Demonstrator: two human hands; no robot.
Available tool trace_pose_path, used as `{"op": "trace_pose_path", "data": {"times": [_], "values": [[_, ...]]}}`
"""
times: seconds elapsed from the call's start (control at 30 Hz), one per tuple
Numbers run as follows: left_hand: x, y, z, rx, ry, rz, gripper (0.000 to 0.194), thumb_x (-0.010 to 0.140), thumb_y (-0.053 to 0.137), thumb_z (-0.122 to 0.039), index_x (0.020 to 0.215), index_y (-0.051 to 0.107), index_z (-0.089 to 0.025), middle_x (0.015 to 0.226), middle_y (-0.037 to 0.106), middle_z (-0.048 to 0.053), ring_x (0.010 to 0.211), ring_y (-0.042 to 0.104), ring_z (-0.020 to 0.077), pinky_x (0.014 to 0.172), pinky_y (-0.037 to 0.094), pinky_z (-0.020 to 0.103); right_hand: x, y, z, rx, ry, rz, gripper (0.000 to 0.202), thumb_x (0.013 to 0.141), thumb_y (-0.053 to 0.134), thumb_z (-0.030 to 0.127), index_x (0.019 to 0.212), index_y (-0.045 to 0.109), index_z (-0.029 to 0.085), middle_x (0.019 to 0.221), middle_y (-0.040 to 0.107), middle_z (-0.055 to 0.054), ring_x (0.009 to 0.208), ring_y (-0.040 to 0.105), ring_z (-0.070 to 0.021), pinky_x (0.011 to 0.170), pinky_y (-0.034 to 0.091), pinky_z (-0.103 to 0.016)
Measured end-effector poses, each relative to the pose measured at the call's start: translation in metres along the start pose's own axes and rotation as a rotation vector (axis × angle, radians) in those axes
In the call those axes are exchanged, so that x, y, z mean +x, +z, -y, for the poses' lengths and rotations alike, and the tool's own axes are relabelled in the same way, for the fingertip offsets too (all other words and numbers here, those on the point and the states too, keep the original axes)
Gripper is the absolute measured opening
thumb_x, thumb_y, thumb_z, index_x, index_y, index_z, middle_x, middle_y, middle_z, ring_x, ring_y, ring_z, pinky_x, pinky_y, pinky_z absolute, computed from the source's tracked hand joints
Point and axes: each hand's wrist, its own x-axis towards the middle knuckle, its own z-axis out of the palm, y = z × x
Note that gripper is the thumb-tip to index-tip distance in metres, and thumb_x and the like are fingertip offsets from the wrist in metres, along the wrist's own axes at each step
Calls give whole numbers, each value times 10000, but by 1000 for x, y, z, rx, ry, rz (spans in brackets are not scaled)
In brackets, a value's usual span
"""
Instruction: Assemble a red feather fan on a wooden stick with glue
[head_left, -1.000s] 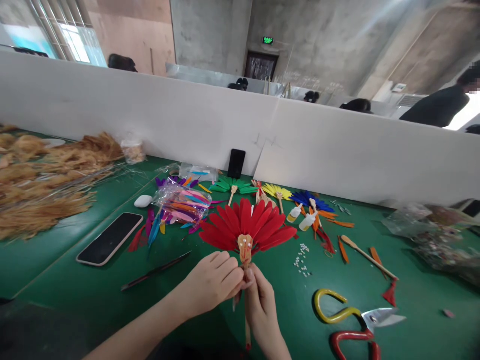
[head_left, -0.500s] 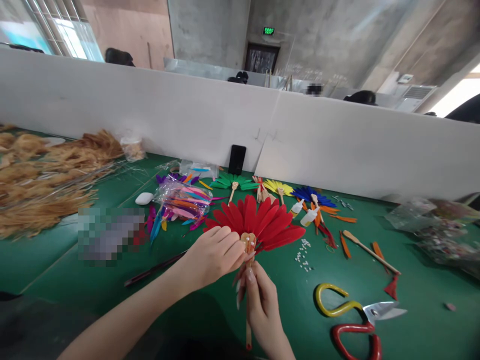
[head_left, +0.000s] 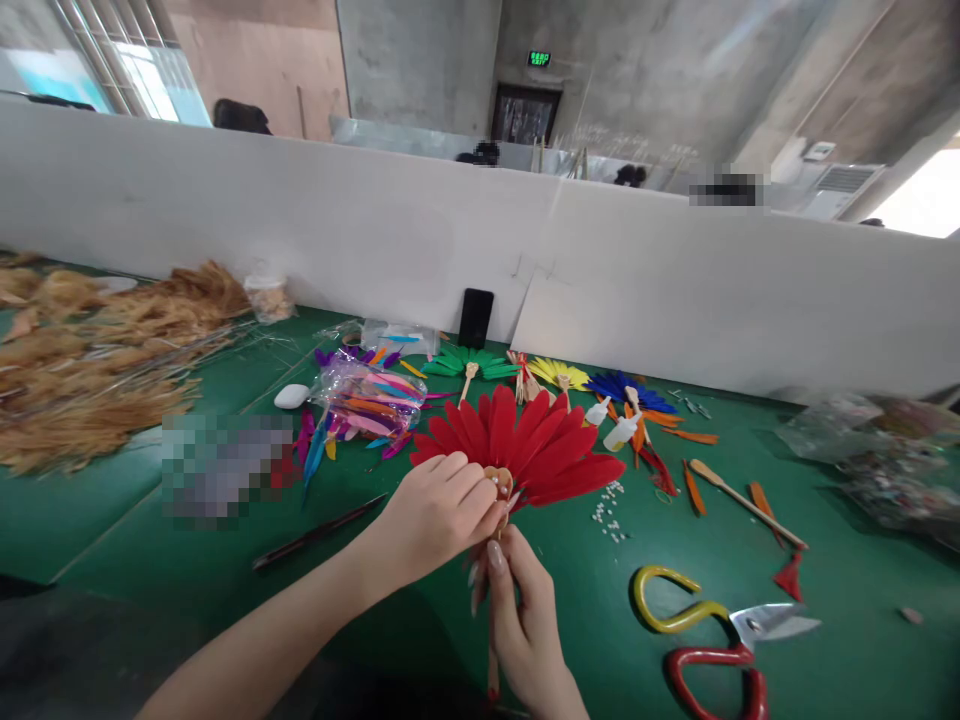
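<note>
Here we go: the fingers of my left hand [head_left: 442,508] are curled in tight against the beaded wooden head [head_left: 504,482] of the red feather fan [head_left: 529,440] — and my right hand [head_left: 529,615] has its fingers closed on the handle [head_left: 493,665] just below! The fan is up in front of me, over the green tabletop [head_left: 592,640], feathers spread wide. Loose white beads [head_left: 611,515] lie to its right, scissors [head_left: 694,620] nearer me.

Your scissors [head_left: 742,630] lie on the table [head_left: 592,630], right of the fan [head_left: 517,440] before you, with beads [head_left: 607,515] behind them to the left. A feather bag [head_left: 375,400] lies left of the fan; farther back, a phone [head_left: 475,318] stands by the partition [head_left: 360,240].
</note>
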Motion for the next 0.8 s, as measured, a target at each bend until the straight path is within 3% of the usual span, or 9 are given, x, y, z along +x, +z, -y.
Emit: {"op": "trace_pose_path", "data": {"times": [0.53,0.8], "values": [[0,0,-2,-34,-27,-34,257,835,493,-190,579,486,-175,562,461,1,580,372,149,535,295,269,-3,-1,-1,40,45,-17,210,939,350,226,793,498,192,695,493,-3,616,470,-115,550,384,-216],[-3,1,-3,-78,-111,-64,277,834,529,-256,574,475,-176,564,447,-2,582,380,140,535,314,249,-5,0,-2,94,23,-28,225,941,346,219,767,487,197,667,473,12,579,447,-104,541,379,-212]]}}
